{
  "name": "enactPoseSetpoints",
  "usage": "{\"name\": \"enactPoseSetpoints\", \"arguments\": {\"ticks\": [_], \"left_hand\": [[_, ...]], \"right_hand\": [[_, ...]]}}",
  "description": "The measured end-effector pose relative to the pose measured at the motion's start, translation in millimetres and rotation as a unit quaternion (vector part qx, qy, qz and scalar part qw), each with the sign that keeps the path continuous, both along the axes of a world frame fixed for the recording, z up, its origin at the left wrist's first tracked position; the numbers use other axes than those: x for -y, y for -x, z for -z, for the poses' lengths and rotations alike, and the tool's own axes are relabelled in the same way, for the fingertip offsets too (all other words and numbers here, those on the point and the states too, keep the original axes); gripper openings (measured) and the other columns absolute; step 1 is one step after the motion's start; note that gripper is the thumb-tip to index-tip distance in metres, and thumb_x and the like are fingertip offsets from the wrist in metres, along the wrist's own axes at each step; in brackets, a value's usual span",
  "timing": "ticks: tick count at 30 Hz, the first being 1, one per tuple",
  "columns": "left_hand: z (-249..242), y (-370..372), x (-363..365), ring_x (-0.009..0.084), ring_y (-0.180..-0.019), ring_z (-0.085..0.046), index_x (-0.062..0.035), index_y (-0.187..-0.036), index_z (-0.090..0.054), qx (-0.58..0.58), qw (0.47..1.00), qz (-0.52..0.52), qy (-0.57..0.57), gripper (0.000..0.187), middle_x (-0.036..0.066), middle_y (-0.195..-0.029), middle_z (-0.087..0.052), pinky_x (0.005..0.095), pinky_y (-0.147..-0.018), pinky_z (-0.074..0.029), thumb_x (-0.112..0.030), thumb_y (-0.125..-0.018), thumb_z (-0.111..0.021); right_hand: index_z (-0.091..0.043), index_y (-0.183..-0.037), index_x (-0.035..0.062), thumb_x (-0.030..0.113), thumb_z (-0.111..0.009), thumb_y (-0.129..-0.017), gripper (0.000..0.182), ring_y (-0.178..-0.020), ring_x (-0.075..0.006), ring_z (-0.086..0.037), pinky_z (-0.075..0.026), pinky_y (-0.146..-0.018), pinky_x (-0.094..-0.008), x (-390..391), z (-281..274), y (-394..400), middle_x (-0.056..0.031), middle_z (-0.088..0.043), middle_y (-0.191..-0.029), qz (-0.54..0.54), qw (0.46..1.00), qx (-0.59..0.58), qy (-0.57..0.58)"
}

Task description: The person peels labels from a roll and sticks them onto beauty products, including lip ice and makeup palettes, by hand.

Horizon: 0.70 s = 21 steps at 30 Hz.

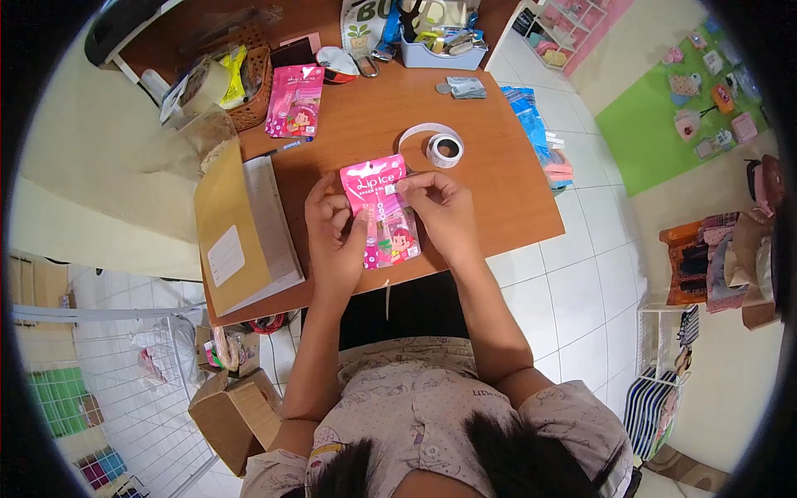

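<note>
A pink "Lip Ice" lip balm packet [383, 228] is held upright near the front edge of the wooden desk. My left hand [336, 232] grips its left side, thumb across the front and the other fingers curled. At the upper right of the packet, my right hand [440, 212] is closed, thumb and forefinger at a small white price sticker [391, 189] on its front. Whether those fingertips press the sticker or pinch the packet's edge is hard to make out. Just beyond the right hand lies a roll of white stickers [446, 149], its strip curling loose.
More pink packets [294, 101] lie at the back left, by a brown basket [253, 91]. A yellow-covered notebook [241, 241] rests on the desk's left side. A blue-grey bin of tools [444, 55] stands at the back, with coins and notes [466, 88] before it.
</note>
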State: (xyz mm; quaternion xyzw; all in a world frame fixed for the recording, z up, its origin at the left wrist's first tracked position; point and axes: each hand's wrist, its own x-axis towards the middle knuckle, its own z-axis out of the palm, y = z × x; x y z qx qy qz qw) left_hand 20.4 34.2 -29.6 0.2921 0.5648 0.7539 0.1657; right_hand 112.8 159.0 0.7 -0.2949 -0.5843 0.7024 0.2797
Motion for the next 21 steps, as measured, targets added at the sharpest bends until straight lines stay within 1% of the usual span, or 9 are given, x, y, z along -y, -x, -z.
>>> {"name": "enactPoseSetpoints", "arguments": {"ticks": [3, 6, 9, 15, 18, 20, 21], "left_hand": [[-1.9, -0.5, 0.4, 0.0178, -0.103, -0.063, 0.0012, -0.143, -0.025, 0.003, 1.0, 0.004, -0.001, 0.063, 0.011, -0.104, -0.06, 0.0277, -0.087, -0.052, 0.009, -0.089, -0.056], [-2.5, -0.9, -0.2, 0.0177, -0.103, -0.062, 0.0009, -0.143, -0.026, -0.004, 1.0, 0.003, -0.008, 0.062, 0.011, -0.105, -0.06, 0.0278, -0.088, -0.052, 0.01, -0.089, -0.056], [-2.8, -0.8, -1.0, 0.0174, -0.103, -0.062, 0.0004, -0.143, -0.027, -0.005, 1.0, 0.001, -0.015, 0.062, 0.011, -0.106, -0.06, 0.0275, -0.088, -0.052, 0.01, -0.089, -0.056], [-0.8, -0.9, -1.5, 0.0174, -0.102, -0.063, -0.0001, -0.142, -0.028, -0.018, 1.0, -0.005, -0.009, 0.061, 0.01, -0.107, -0.06, 0.0272, -0.085, -0.053, 0.01, -0.089, -0.055], [-0.3, -0.3, -0.4, 0.0175, -0.101, -0.063, 0.0, -0.142, -0.028, -0.013, 1.0, -0.003, -0.01, 0.061, 0.01, -0.106, -0.06, 0.0274, -0.084, -0.054, 0.009, -0.089, -0.056], [0.2, 0.3, 0.3, 0.0176, -0.101, -0.063, 0.0001, -0.142, -0.028, -0.014, 1.0, -0.002, -0.01, 0.061, 0.01, -0.106, -0.06, 0.0278, -0.084, -0.054, 0.008, -0.089, -0.057], [-1.2, 0.3, 0.8, 0.018, -0.103, -0.062, 0.0008, -0.142, -0.028, -0.008, 1.0, 0.002, -0.005, 0.06, 0.011, -0.108, -0.059, 0.028, -0.086, -0.053, 0.008, -0.089, -0.056]], "right_hand": [[-0.067, -0.09, -0.0035, 0.004, -0.067, -0.089, 0.008, -0.055, -0.004, -0.051, -0.04, -0.049, -0.0207, 6.4, 1.1, 5.6, -0.0011, -0.062, -0.069, 0.035, 0.998, -0.038, -0.035], [-0.067, -0.091, -0.0038, 0.003, -0.067, -0.089, 0.007, -0.056, -0.004, -0.051, -0.04, -0.049, -0.0204, 9.2, 0.1, 6.1, -0.0012, -0.062, -0.069, 0.044, 0.997, -0.042, -0.052], [-0.069, -0.093, -0.0026, 0.004, -0.069, -0.088, 0.008, -0.07, -0.0037, -0.057, -0.045, -0.061, -0.0188, 6.2, 3.2, 4.3, -0.0022, -0.066, -0.081, 0.031, 0.998, -0.028, -0.043], [-0.069, -0.093, -0.0027, 0.004, -0.069, -0.088, 0.008, -0.071, -0.0044, -0.058, -0.046, -0.063, -0.0193, 6.4, 4.7, 3.2, -0.0022, -0.067, -0.08, 0.032, 0.998, -0.033, -0.035], [-0.066, -0.094, -0.0035, 0.001, -0.065, -0.089, 0.007, -0.055, -0.0036, -0.051, -0.038, -0.047, -0.0206, 8.7, 1.6, 4.8, -0.0014, -0.061, -0.07, 0.036, 0.998, -0.051, -0.033], [-0.066, -0.094, -0.0033, 0.001, -0.064, -0.088, 0.007, -0.056, -0.0035, -0.051, -0.039, -0.048, -0.0202, 7.5, 0.4, 2.7, -0.0013, -0.062, -0.07, 0.032, 0.998, -0.046, -0.012], [-0.066, -0.094, -0.0032, 0.001, -0.063, -0.088, 0.008, -0.056, -0.0035, -0.051, -0.039, -0.049, -0.0199, 6.8, 0.0, 1.8, -0.0013, -0.062, -0.07, 0.03, 0.999, -0.044, -0.003]]}}
